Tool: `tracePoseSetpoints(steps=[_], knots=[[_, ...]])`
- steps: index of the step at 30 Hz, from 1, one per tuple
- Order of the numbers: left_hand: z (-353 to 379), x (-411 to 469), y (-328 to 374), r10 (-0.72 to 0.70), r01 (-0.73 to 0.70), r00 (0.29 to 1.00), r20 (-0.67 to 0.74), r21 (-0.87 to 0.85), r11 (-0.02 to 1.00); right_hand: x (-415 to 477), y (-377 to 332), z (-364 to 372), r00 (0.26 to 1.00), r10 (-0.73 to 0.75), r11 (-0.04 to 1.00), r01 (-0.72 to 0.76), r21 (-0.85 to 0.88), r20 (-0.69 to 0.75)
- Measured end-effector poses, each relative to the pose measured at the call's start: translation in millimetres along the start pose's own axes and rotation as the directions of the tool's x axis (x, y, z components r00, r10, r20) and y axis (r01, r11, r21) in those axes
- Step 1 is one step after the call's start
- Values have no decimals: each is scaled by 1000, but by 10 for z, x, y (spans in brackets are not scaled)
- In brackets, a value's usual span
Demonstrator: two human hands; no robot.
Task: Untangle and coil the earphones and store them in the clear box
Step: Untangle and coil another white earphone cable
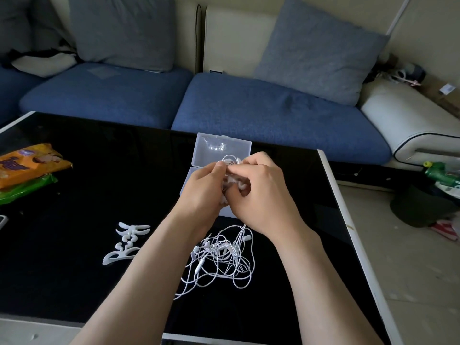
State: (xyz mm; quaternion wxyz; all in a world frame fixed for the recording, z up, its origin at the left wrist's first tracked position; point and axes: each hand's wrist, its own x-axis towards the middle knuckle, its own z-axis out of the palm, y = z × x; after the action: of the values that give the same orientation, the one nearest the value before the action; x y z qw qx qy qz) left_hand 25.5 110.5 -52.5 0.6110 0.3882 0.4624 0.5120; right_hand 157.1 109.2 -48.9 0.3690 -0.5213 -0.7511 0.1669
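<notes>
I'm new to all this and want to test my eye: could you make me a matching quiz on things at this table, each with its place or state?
1 clear box
2 earphone tangle
3 orange packet
4 earphone coil

A held by left hand and right hand
B left edge of the table
C lid open
D heaped nearest the camera

Pairs: 1-C, 2-D, 3-B, 4-A

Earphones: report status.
Left hand and right hand grip a bundle over the open box. Tangle lies on table, nearer. Nothing blocking.
</notes>
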Motion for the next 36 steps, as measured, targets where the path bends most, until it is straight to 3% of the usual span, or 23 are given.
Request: tracePoseSetpoints(steps=[6, 12, 16, 20, 25, 36], knots=[[-40, 17, 16, -34, 28, 996, -88, -61, 998, 25, -13, 18, 994, -23, 993, 36, 114, -111], [-45, 30, 51, -121, 122, 993, 7, -71, 990, 44, 23, 45, 995, 22, 992, -9, 129, -99], [-43, -7, 72, -79, 85, 992, 99, -55, 995, 55, 32, 20, 992, -6, 995, 18, 96, -123], [-63, -8, 63, -37, 43, 996, 85, -76, 996, 51, 64, 1, 982, -15, 999, 24, 48, -189], [-55, -17, 73, 39, -34, 998, 46, -101, 994, 43, 82, -70, 995, 59, 990, -48, 135, -80], [-24, -47, 80, 115, -113, 993, 18, -75, 991, 59, 92, -66, 996, 61, 973, -44, 226, -67]])
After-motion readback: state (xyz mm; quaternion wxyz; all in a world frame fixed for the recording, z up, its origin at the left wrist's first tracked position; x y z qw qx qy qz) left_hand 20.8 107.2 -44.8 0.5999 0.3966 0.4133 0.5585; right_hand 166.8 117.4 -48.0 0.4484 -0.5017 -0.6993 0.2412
